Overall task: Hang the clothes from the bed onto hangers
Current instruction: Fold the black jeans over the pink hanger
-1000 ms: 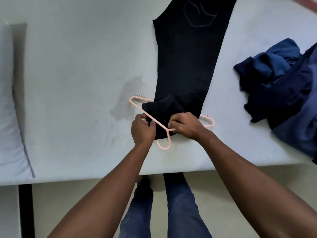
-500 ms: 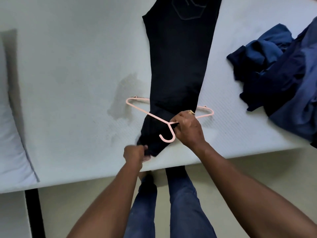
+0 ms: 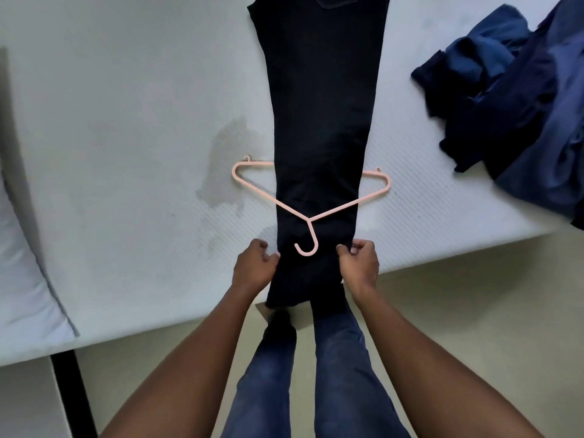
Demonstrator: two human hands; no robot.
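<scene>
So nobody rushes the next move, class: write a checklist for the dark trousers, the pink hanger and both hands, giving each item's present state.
1. The dark trousers pass through the pink hanger: ok.
2. The left hand grips the trousers' left edge: ok.
3. The right hand pinches the right edge: ok.
4. Trousers flat on the bed: ok.
5. Equal length either side of the hanger bar: cannot tell, waist end out of frame.
6. The blue clothes pile apart from the trousers: ok.

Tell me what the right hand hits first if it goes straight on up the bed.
Probably the pink hanger, whose sloping arm lies on the black trousers that the right hand pinches by the edge.
</scene>
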